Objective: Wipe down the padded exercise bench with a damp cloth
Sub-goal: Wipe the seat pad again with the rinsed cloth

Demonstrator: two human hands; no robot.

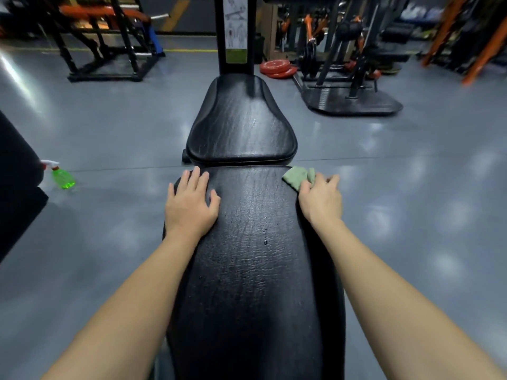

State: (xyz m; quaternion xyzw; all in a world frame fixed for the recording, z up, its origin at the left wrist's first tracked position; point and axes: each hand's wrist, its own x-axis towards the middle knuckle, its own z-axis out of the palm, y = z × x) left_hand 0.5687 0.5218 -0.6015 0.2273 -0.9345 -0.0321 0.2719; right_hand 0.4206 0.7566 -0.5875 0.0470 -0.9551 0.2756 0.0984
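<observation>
The black padded bench runs away from me down the middle of the view, with a long pad close to me and a shorter seat pad beyond it. The long pad shows wet streaks and a few drops. My left hand rests flat on the pad's left edge, fingers spread. My right hand presses a green cloth against the pad's far right corner, fingers curled over the cloth and over the edge.
A green spray bottle with a white trigger stands on the grey floor at the left, beside a dark block. The bench's black upright post rises beyond the seat. Red weight plates and black racks stand further back.
</observation>
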